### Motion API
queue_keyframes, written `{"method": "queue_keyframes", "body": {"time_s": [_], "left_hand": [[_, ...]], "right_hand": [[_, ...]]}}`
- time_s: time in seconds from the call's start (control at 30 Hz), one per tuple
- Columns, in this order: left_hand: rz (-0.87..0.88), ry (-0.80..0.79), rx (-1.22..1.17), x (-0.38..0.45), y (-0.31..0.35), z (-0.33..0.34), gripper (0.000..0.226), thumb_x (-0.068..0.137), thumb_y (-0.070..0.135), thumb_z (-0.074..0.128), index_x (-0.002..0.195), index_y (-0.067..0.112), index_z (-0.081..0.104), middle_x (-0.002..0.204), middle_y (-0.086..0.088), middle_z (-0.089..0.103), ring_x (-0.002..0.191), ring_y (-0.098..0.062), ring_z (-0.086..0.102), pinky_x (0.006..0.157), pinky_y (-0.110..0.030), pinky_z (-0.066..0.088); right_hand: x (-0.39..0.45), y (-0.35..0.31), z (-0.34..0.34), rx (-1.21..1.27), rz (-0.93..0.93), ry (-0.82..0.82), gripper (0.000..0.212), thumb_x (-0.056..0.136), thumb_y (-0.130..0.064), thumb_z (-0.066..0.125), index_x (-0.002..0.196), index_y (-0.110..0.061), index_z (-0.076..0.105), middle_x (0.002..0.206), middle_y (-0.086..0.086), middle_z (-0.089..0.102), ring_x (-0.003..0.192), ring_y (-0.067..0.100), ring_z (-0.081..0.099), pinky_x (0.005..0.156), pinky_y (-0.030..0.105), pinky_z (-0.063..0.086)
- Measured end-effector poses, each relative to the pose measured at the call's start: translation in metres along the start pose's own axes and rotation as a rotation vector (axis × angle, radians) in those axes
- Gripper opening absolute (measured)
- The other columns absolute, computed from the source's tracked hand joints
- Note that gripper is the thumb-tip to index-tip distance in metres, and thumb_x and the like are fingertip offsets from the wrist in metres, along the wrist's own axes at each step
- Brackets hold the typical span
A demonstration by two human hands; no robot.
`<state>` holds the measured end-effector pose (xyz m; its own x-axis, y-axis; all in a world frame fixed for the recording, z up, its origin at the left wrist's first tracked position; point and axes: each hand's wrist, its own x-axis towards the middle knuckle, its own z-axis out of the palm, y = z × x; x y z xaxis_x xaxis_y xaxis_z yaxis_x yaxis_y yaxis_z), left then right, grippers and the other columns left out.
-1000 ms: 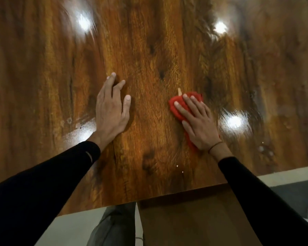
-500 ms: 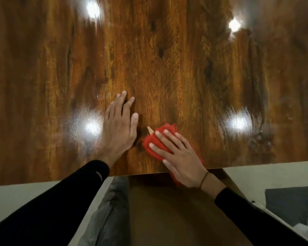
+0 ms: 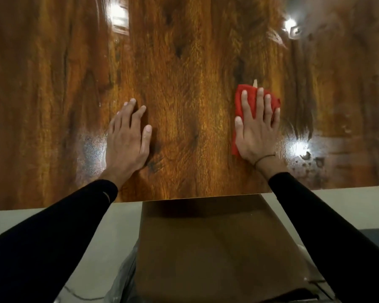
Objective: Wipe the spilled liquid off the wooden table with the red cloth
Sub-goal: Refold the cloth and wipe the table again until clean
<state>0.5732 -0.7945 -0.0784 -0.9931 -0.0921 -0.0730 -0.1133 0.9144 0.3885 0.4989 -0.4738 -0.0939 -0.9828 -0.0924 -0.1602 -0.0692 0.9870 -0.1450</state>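
A glossy wooden table (image 3: 190, 88) fills the upper part of the view. My right hand (image 3: 256, 132) lies flat with spread fingers on a folded red cloth (image 3: 241, 101), pressing it onto the wood right of centre; a small pale tag sticks out at the cloth's far edge. My left hand (image 3: 127, 138) rests palm down on the bare table to the left, holding nothing. Wet droplets and smears (image 3: 309, 165) glisten on the table just right of my right wrist. A hazy wet patch (image 3: 92, 147) lies beside my left hand.
The table's near edge (image 3: 206, 196) runs across the middle of the view. Below it a brown wooden panel (image 3: 217, 248) slopes toward me, with pale floor (image 3: 114, 226) on both sides. Ceiling lights reflect as bright spots on the tabletop.
My right hand has slid the red cloth to the right and away from the table's near edge, away from my left hand. My left hand has stayed flat on the table.
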Motion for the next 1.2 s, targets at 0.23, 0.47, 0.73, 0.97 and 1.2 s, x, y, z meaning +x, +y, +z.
{"method": "queue_keyframes", "body": {"time_s": [0.23, 0.47, 0.73, 0.97, 1.2], "left_hand": [[0.011, 0.011, 0.042, 0.002, -0.007, 0.008, 0.057, 0.117, 0.043, 0.032, 0.165, 0.013, 0.042, 0.18, -0.011, 0.027, 0.169, -0.031, 0.021, 0.135, -0.055, 0.019], [0.017, -0.023, 0.057, -0.001, -0.008, 0.01, 0.062, 0.116, 0.046, 0.029, 0.167, 0.011, 0.04, 0.181, -0.012, 0.024, 0.169, -0.033, 0.02, 0.136, -0.057, 0.017], [0.084, -0.073, 0.094, 0.005, 0.001, 0.003, 0.066, 0.114, 0.044, 0.034, 0.167, 0.005, 0.04, 0.18, -0.018, 0.024, 0.17, -0.035, 0.019, 0.138, -0.053, 0.013], [0.114, -0.043, 0.138, 0.004, -0.005, 0.014, 0.062, 0.116, 0.047, 0.036, 0.168, 0.012, 0.037, 0.181, -0.013, 0.024, 0.17, -0.03, 0.018, 0.137, -0.042, 0.007], [0.1, -0.028, 0.2, 0.002, 0.002, 0.032, 0.071, 0.115, 0.058, 0.03, 0.173, 0.016, 0.026, 0.184, -0.008, 0.013, 0.172, -0.025, 0.01, 0.139, -0.045, 0.006]], "right_hand": [[-0.012, -0.045, 0.021, -0.03, -0.225, 0.045, 0.07, 0.12, -0.051, 0.025, 0.183, -0.027, 0.007, 0.19, 0.016, -0.002, 0.176, 0.039, 0.001, 0.139, 0.068, 0.01], [-0.09, 0.011, 0.026, 0.001, -0.313, -0.014, 0.068, 0.121, -0.052, 0.021, 0.183, -0.029, 0.004, 0.191, 0.006, -0.007, 0.177, 0.03, -0.004, 0.142, 0.057, 0.009], [-0.053, 0.075, -0.003, 0.043, -0.033, 0.011, 0.07, 0.119, -0.051, 0.02, 0.183, -0.024, 0.013, 0.191, 0.008, 0.001, 0.177, 0.031, 0.001, 0.141, 0.061, 0.009], [0.045, 0.069, -0.017, 0.053, 0.008, 0.039, 0.073, 0.116, -0.052, 0.025, 0.183, -0.026, 0.011, 0.19, 0.015, 0.006, 0.175, 0.04, 0.008, 0.141, 0.063, 0.009], [0.077, 0.05, -0.018, -0.015, -0.244, 0.006, 0.074, 0.116, -0.055, 0.017, 0.183, -0.025, 0.005, 0.19, 0.014, -0.001, 0.177, 0.037, 0.002, 0.142, 0.057, 0.005]]}}
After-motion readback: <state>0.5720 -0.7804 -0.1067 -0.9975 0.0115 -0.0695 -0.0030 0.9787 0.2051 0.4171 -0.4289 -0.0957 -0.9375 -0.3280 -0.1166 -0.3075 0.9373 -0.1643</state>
